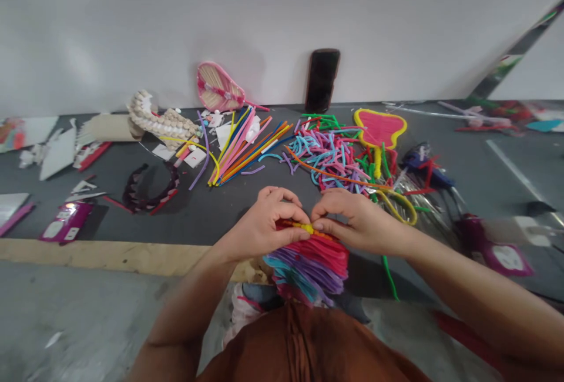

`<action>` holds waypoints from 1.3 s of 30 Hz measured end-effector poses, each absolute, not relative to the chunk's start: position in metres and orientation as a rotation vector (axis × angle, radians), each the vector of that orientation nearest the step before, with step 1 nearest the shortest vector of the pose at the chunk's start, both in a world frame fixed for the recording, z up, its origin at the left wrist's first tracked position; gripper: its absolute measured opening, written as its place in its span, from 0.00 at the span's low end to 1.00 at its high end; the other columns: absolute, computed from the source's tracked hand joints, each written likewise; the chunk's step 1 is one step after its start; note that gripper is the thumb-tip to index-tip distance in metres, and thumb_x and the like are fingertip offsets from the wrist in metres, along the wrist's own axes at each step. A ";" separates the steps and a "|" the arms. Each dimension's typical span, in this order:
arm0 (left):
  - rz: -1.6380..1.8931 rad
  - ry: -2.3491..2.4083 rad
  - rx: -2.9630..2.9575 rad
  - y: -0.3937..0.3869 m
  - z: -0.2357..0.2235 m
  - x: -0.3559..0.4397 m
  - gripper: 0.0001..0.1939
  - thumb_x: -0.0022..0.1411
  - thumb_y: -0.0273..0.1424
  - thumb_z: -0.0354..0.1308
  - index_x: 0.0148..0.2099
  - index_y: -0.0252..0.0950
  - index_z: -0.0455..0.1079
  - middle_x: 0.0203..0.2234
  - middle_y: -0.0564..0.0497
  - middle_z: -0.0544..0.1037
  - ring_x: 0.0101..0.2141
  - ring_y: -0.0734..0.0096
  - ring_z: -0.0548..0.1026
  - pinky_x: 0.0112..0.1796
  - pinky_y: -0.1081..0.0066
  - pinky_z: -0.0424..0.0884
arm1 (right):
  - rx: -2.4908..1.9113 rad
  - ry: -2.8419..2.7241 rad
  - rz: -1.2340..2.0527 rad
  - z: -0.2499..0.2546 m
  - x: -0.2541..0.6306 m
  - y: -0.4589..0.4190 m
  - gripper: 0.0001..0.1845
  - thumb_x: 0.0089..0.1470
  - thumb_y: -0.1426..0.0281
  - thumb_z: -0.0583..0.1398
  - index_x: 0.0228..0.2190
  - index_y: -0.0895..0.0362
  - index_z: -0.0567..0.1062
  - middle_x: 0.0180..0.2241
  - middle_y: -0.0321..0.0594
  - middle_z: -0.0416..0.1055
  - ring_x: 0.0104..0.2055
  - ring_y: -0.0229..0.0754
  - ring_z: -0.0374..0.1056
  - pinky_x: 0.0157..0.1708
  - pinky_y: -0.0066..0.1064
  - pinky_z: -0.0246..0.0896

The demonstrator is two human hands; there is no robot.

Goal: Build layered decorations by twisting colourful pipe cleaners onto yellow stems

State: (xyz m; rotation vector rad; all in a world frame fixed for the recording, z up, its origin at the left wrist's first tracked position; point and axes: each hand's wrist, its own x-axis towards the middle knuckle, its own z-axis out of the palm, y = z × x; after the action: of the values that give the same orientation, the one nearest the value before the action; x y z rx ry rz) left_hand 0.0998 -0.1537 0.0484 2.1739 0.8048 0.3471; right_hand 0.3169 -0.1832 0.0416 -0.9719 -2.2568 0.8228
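A fan-shaped craft of many pipe cleaners (308,264), in rows of red, purple and blue, hangs at the table's front edge close to my body. A short yellow pipe cleaner (308,228) lies across its orange and red upper edge. My left hand (268,220) pinches that upper edge, thumb and fingertips at the left end of the yellow piece. From the other side my right hand (352,220) pinches at the yellow piece's right end, its fingertips almost touching the left ones. Fingers partly cover the upper edge.
Behind my hands lie a heap of short cut pipe cleaners (328,156) and a bundle of long ones (247,147). A phone (323,79) leans on the wall. To the left are a dark headband (150,191) and purple packet (67,220); a pink-yellow shape (381,129) lies right.
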 end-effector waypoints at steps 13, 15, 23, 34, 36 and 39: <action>0.439 0.766 1.908 -0.153 0.040 0.082 0.10 0.57 0.38 0.63 0.36 0.36 0.77 0.36 0.48 0.74 0.46 0.63 0.70 0.50 0.65 0.63 | -1.186 -2.341 0.767 0.004 0.356 -0.179 0.14 0.59 0.65 0.58 0.26 0.57 0.76 0.24 0.38 0.69 0.24 0.35 0.64 0.24 0.25 0.57; 0.440 0.734 1.900 -0.152 0.040 0.081 0.10 0.58 0.38 0.63 0.35 0.36 0.77 0.35 0.48 0.74 0.46 0.63 0.70 0.49 0.65 0.62 | -1.280 -2.081 1.060 0.012 0.351 -0.184 0.13 0.59 0.63 0.58 0.26 0.56 0.76 0.20 0.34 0.68 0.21 0.34 0.63 0.21 0.24 0.56; 0.438 0.649 1.976 -0.154 0.040 0.079 0.12 0.60 0.40 0.61 0.35 0.37 0.77 0.33 0.48 0.74 0.46 0.63 0.68 0.49 0.65 0.61 | -0.831 -1.011 1.880 0.020 0.306 -0.199 0.11 0.54 0.63 0.65 0.30 0.58 0.73 0.25 0.33 0.73 0.21 0.30 0.68 0.23 0.22 0.65; 0.434 0.610 1.955 -0.153 0.038 0.074 0.21 0.62 0.49 0.55 0.32 0.36 0.74 0.32 0.48 0.74 0.46 0.63 0.67 0.48 0.65 0.61 | -0.660 -0.650 2.066 0.011 0.286 -0.206 0.10 0.52 0.66 0.67 0.29 0.59 0.73 0.25 0.33 0.75 0.19 0.27 0.68 0.20 0.18 0.66; 0.447 0.592 1.957 -0.153 0.038 0.074 0.21 0.62 0.49 0.55 0.32 0.35 0.74 0.30 0.49 0.74 0.46 0.63 0.67 0.49 0.64 0.61 | -0.640 -0.609 2.070 0.008 0.282 -0.207 0.11 0.51 0.66 0.68 0.28 0.60 0.73 0.25 0.33 0.75 0.19 0.28 0.68 0.20 0.18 0.65; 0.461 0.579 1.951 -0.153 0.037 0.075 0.21 0.62 0.49 0.55 0.32 0.35 0.74 0.29 0.49 0.75 0.45 0.62 0.67 0.48 0.64 0.61 | -0.632 -0.538 2.105 0.004 0.276 -0.209 0.12 0.49 0.66 0.69 0.28 0.60 0.74 0.24 0.34 0.75 0.19 0.27 0.67 0.20 0.16 0.63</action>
State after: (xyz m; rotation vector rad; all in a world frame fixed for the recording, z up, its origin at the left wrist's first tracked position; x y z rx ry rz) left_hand 0.0748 -0.1529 0.0374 1.9514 0.5785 0.4608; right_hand 0.2760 -0.2092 0.0040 -0.6323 -0.5379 2.1055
